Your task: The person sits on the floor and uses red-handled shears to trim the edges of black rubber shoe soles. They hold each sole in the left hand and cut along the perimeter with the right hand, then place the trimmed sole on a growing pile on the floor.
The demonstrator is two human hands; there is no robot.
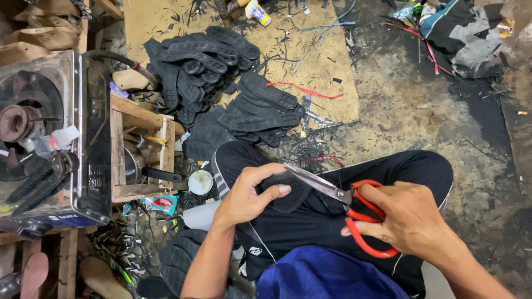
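Black rubber is what both hands are busy with: a sole (288,191) lies over the person's lap, held up in front of the black trousers. The left hand (249,196) is curled shut around the sole, thumb on top and fingers under its edge. The right hand (410,218) is closed through the red loops of the scissors (343,205), and the metal blades are partly open with their tips at the sole's edge. It looks like the trimming step, with the blades set to bite along the rim. A good next cut would need the left hand to keep the sole steady and turn it a little, while the thumb stays away from the blades. More black soles sit in a pile (221,83) on the floor ahead, on a brown board (327,72), with thin black scraps all about. A small white and yellow bottle (257,12) lies at the far end of the board. A crumpled teal and red packet (160,204) lies on the floor by a wooden crate (138,149), next to a round white lid (200,181). On the left is a shiny metal stove (55,138), with a white tag tied on by a red string and a dark label strip along its front edge.
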